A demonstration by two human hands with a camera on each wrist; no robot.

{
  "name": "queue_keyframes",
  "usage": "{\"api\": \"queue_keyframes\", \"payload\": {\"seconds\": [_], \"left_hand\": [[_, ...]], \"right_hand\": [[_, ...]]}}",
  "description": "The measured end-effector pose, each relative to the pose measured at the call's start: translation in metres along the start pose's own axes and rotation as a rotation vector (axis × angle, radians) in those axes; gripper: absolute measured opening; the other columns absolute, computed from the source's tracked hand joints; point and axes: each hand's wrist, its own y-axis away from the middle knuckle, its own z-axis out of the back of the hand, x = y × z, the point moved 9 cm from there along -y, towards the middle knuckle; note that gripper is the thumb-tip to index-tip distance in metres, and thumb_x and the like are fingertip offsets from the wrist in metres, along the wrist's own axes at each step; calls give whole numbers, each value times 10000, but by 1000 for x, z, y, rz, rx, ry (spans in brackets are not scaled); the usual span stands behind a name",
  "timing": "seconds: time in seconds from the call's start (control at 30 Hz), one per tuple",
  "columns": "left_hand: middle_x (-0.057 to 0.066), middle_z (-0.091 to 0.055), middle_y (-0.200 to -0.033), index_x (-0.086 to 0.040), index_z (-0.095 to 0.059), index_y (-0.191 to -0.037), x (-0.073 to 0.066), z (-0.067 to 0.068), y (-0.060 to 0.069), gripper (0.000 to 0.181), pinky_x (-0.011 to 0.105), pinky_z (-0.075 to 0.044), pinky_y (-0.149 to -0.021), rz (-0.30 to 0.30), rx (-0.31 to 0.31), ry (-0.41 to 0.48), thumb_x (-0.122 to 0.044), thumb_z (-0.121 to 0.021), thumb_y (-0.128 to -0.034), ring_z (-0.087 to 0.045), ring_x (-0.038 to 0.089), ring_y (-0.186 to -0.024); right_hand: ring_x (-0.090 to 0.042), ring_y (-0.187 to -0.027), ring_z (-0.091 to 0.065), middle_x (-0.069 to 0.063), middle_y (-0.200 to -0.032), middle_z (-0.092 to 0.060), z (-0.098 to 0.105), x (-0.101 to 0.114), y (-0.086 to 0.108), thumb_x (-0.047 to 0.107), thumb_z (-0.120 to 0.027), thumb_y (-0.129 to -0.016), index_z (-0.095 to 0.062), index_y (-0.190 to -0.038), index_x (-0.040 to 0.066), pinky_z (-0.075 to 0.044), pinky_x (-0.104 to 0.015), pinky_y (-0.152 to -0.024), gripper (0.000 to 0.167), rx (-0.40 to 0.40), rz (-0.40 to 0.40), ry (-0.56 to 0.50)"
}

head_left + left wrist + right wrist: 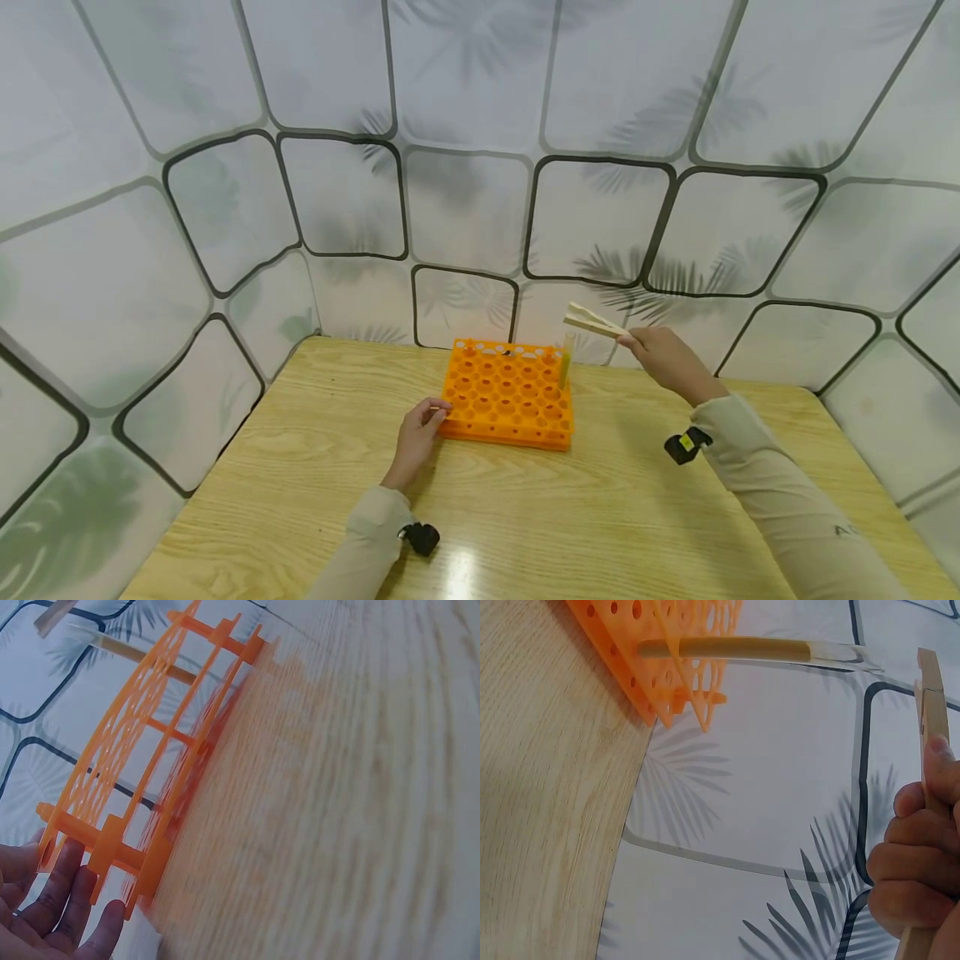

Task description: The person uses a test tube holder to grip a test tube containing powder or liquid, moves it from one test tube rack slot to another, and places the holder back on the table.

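Note:
An orange test tube rack (506, 396) stands on the table. My left hand (417, 433) grips its near left corner; in the left wrist view the fingers (67, 892) lie around the corner post. One glass test tube (566, 362) with yellow liquid stands upright in the rack's right side, its upper part clear. My right hand (663, 358) holds a wooden test tube clamp (596, 321) above and to the right of the tube. In the right wrist view the fingers are curled round the clamp (933, 712), whose tip is apart from the tube's mouth (866, 658).
The light wood table (300, 475) extends on both sides of the rack. A patterned white curtain (472, 208) hangs behind the table and along its sides. Each wrist carries a small black camera (684, 447) over the sleeve.

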Motion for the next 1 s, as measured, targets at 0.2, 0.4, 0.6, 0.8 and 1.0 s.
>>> {"api": "queue_keyframes", "payload": {"seconds": [0.2, 0.4, 0.6, 0.8, 1.0], "left_hand": [[244, -618, -1085, 59, -606, -1050, 3, 0, -1, 222, 358, -499, -833, 3, 1, -15, -107, -478, -976, -594, 303, -995], [228, -627, -1065, 48, -613, -1038, 7, 0, -3, 210, 312, -495, -795, 20, -9, -27, -91, -467, -978, -597, 213, -942], [236, -619, -1073, 58, -610, -1047, 6, 0, -3, 210, 305, -491, -805, 19, -7, -11, -80, -469, -976, -587, 222, -953], [257, -611, -1070, 79, -603, -1046, 6, -1, -3, 206, 352, -490, -814, 25, 2, -2, -53, -463, -974, -580, 299, -973], [282, -604, -1058, 106, -593, -1036, 6, -1, -4, 194, 435, -486, -841, 33, 9, 8, -9, -453, -967, -574, 342, -974]], "right_hand": [[-134, -506, -284, -7, -571, -331, -4, 1, 0, 374, -321, -1021, -464, -710, 86, -311, -292, -574, 447, 7, 0, -18], [-142, -513, -279, -10, -573, -335, -9, 2, 0, 362, -317, -1025, -552, -822, 50, -304, -299, -572, 440, 24, 2, -14], [-142, -510, -283, -11, -568, -344, -11, 2, -1, 342, -326, -1027, -580, -860, 36, -322, -306, -590, 431, 17, 17, 7], [-137, -494, -280, -8, -560, -338, -14, 1, -1, 335, -337, -1026, -530, -773, 60, -320, -295, -575, 420, 17, 28, -3], [-136, -495, -281, -6, -559, -340, -18, 0, -1, 342, -339, -1024, -545, -789, 56, -332, -301, -594, 423, 19, 30, -4]]}}
